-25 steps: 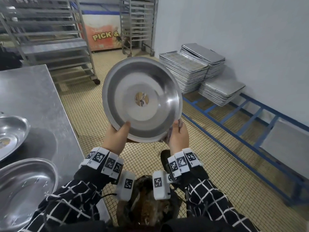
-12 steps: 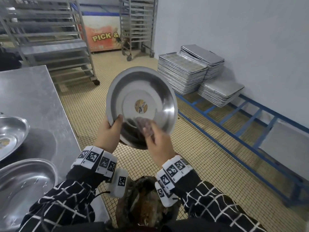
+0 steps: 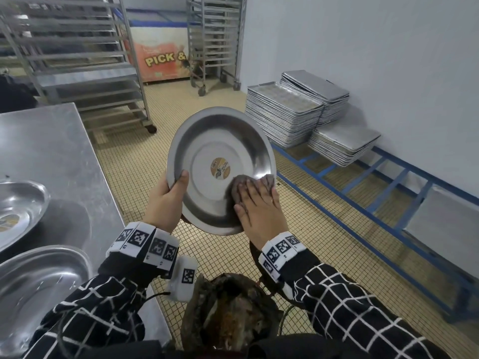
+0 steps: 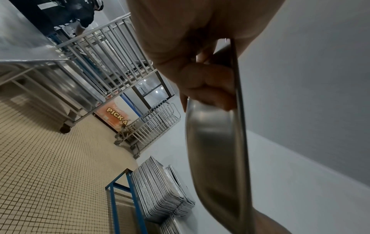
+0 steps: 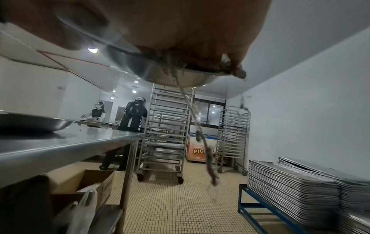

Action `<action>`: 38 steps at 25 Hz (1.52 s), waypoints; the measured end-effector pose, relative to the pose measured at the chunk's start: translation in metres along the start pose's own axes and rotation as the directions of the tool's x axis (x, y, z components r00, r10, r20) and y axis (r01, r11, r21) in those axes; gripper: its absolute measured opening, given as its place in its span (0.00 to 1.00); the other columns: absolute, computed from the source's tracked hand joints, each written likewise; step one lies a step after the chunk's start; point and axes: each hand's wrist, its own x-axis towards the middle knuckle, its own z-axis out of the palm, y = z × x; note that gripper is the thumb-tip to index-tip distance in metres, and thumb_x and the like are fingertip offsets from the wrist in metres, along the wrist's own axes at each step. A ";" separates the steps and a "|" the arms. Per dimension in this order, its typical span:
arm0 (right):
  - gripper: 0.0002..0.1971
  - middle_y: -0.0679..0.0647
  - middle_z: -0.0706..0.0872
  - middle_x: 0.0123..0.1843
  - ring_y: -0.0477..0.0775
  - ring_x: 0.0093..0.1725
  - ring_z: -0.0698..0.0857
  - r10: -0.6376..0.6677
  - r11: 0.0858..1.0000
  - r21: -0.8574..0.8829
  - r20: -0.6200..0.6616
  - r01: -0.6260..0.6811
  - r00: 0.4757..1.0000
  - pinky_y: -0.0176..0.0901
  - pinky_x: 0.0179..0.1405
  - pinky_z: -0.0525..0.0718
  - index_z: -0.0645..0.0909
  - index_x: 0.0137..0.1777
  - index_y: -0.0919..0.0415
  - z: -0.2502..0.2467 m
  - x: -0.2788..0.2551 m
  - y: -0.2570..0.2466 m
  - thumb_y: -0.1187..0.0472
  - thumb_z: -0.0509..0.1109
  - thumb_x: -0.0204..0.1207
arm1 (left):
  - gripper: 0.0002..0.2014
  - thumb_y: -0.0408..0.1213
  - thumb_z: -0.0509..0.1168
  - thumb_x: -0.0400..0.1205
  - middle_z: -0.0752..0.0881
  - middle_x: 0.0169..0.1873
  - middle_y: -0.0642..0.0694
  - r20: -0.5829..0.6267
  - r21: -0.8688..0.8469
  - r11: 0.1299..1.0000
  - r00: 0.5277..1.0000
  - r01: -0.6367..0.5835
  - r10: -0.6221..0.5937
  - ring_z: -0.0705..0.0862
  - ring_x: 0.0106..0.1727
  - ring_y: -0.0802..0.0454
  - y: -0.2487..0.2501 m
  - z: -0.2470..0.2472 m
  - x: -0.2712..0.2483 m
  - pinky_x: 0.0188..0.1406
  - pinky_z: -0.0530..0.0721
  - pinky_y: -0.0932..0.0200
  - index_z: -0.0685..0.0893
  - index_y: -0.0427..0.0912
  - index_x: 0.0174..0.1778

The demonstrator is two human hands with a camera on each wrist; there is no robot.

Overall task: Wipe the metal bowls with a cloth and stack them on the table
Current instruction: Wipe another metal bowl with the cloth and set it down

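The left hand [image 3: 166, 203] grips the rim of a metal bowl [image 3: 220, 151], thumb inside, and holds it tilted up over the tiled floor just beside the table [image 3: 51, 151]. The right hand [image 3: 259, 208], fingers straight and flat, presses a dark cloth [image 3: 239, 181] against the bowl's lower inside wall. Two more bowls [image 3: 33, 286] sit on the table.

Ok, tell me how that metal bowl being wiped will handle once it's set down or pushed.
The metal bowl looks thin-walled, so probably light for its size; the left hand carries it by the rim alone. It keeps its shape under the right hand pressing the cloth, so likely stiff. The polished surface may slide easily on the steel table.
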 end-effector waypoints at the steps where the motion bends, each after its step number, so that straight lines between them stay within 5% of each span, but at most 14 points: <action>1: 0.34 0.51 0.56 0.85 0.53 0.84 0.46 -0.038 0.997 0.062 -0.006 0.038 0.999 0.55 0.81 0.35 0.53 0.83 0.52 0.000 -0.003 -0.008 0.41 0.29 0.79 | 0.06 0.43 0.58 0.86 0.86 0.40 0.55 -0.008 -0.010 1.000 1.000 -0.006 0.006 0.86 0.40 0.63 0.000 0.002 0.000 0.33 0.81 0.70 0.80 0.55 0.48; 5: 0.27 0.52 0.70 0.78 0.52 0.80 0.62 -0.207 0.893 0.359 -0.208 0.271 0.956 0.49 0.82 0.45 0.65 0.79 0.57 0.001 -0.032 -0.056 0.46 0.42 0.86 | 0.06 0.42 0.58 0.87 0.84 0.43 0.56 -0.058 -0.024 0.999 0.998 -0.038 0.037 0.83 0.41 0.68 0.001 0.006 0.002 0.37 0.78 0.72 0.80 0.54 0.50; 9: 0.28 0.52 0.78 0.70 0.53 0.75 0.70 -0.145 0.939 0.267 -0.265 0.217 0.953 0.50 0.81 0.55 0.73 0.73 0.56 0.010 -0.041 -0.039 0.45 0.40 0.86 | 0.08 0.42 0.58 0.87 0.86 0.43 0.55 -0.027 -0.035 0.998 0.998 -0.060 0.059 0.84 0.41 0.67 -0.001 0.000 0.003 0.39 0.81 0.72 0.80 0.57 0.48; 11: 0.30 0.52 0.71 0.78 0.55 0.81 0.61 -0.096 0.986 0.118 -0.191 0.120 0.977 0.56 0.82 0.52 0.68 0.77 0.53 0.015 -0.033 -0.011 0.44 0.36 0.85 | 0.07 0.42 0.58 0.87 0.86 0.43 0.52 -0.006 -0.017 0.999 0.999 -0.049 0.049 0.85 0.44 0.57 -0.004 -0.003 0.003 0.44 0.84 0.63 0.81 0.56 0.47; 14: 0.29 0.52 0.45 0.86 0.56 0.83 0.37 0.067 0.997 0.058 -0.132 -0.060 0.989 0.58 0.83 0.43 0.47 0.84 0.50 0.017 -0.008 0.030 0.43 0.35 0.84 | 0.09 0.44 0.59 0.86 0.86 0.38 0.49 -0.007 0.025 0.999 0.999 0.041 -0.041 0.84 0.41 0.49 -0.007 -0.005 0.002 0.44 0.82 0.54 0.82 0.51 0.43; 17: 0.29 0.48 0.36 0.85 0.59 0.84 0.42 0.139 0.965 0.247 -0.184 -0.091 0.973 0.61 0.78 0.63 0.40 0.84 0.45 0.009 0.010 0.049 0.42 0.42 0.85 | 0.10 0.46 0.62 0.84 0.87 0.36 0.48 0.008 0.008 0.986 0.986 0.165 -0.165 0.85 0.40 0.46 -0.014 -0.005 0.003 0.43 0.83 0.51 0.83 0.47 0.42; 20: 0.27 0.52 0.56 0.84 0.59 0.78 0.67 0.272 0.802 0.583 -0.158 -0.133 0.949 0.57 0.64 0.81 0.51 0.83 0.44 -0.002 0.013 0.053 0.42 0.46 0.84 | 0.10 0.46 0.63 0.83 0.88 0.33 0.47 0.050 -0.009 0.968 0.966 0.252 -0.252 0.85 0.38 0.42 -0.021 -0.008 0.003 0.42 0.83 0.48 0.83 0.44 0.44; 22: 0.24 0.55 0.75 0.72 0.59 0.66 0.80 0.348 0.641 0.748 -0.083 -0.172 0.934 0.52 0.57 0.85 0.64 0.78 0.49 -0.009 0.015 0.054 0.43 0.48 0.85 | 0.09 0.44 0.63 0.83 0.87 0.31 0.46 0.061 -0.021 0.960 0.959 0.279 -0.278 0.84 0.36 0.42 -0.022 -0.009 0.002 0.43 0.82 0.45 0.83 0.44 0.43; 23: 0.23 0.53 0.78 0.66 0.54 0.62 0.81 0.340 0.658 0.733 -0.085 -0.173 0.937 0.47 0.55 0.84 0.67 0.77 0.53 -0.011 0.016 0.056 0.46 0.50 0.85 | 0.08 0.44 0.63 0.83 0.87 0.30 0.46 0.063 -0.033 0.958 0.958 0.284 -0.281 0.84 0.35 0.42 -0.022 -0.010 0.001 0.42 0.82 0.45 0.82 0.44 0.43; 26: 0.23 0.48 0.81 0.60 0.46 0.58 0.80 0.322 0.733 0.663 -0.144 -0.151 0.936 0.43 0.59 0.80 0.67 0.78 0.52 -0.007 0.016 0.062 0.51 0.58 0.84 | 0.07 0.43 0.64 0.83 0.87 0.31 0.45 0.074 -0.059 0.951 0.952 0.302 -0.298 0.84 0.32 0.45 -0.024 -0.009 -0.001 0.38 0.83 0.48 0.82 0.44 0.43; 31: 0.17 0.48 0.83 0.40 0.51 0.44 0.86 0.499 0.640 0.726 -0.143 -0.252 0.855 0.44 0.43 0.85 0.77 0.56 0.61 -0.002 0.014 0.060 0.47 0.59 0.82 | 0.09 0.43 0.63 0.84 0.89 0.30 0.47 0.101 -0.068 0.957 0.957 0.281 -0.274 0.85 0.34 0.44 -0.031 -0.005 0.001 0.40 0.83 0.46 0.84 0.43 0.43; 38: 0.16 0.44 0.77 0.37 0.43 0.35 0.80 0.702 0.419 0.843 -0.064 -0.338 0.709 0.32 0.29 0.73 0.73 0.52 0.61 -0.009 0.002 0.042 0.47 0.58 0.83 | 0.10 0.42 0.61 0.85 0.89 0.34 0.49 0.009 -0.113 0.977 0.984 0.180 -0.180 0.87 0.36 0.46 -0.042 0.006 0.000 0.42 0.83 0.47 0.86 0.47 0.44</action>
